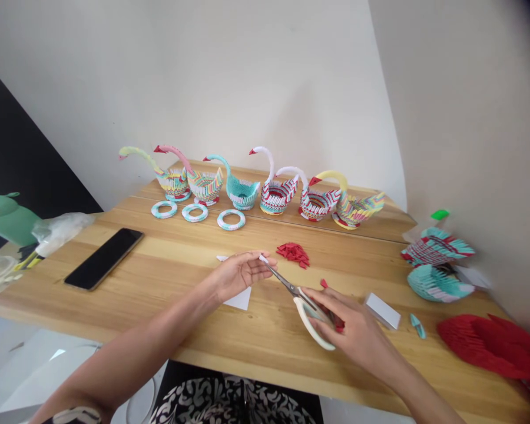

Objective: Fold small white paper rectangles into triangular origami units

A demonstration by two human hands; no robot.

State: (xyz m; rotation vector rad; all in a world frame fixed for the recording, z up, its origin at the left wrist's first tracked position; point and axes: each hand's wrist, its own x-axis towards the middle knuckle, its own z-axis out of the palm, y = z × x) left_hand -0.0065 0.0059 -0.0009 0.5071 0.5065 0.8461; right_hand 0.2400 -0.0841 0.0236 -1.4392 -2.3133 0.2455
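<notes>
While the right hand [357,333] gripped the scissors [298,297], fingers through the white handles, the left hand [238,274] pinched a small white paper piece [263,258] at the blade tips above the wooden table [159,277].

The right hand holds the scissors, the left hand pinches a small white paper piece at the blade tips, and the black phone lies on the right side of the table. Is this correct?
Not quite. In the head view the phone lies on the left side of the table, not the right. The rest holds: the right hand holds the scissors, and the left hand pinches a small white paper piece at the blade tips.
</notes>
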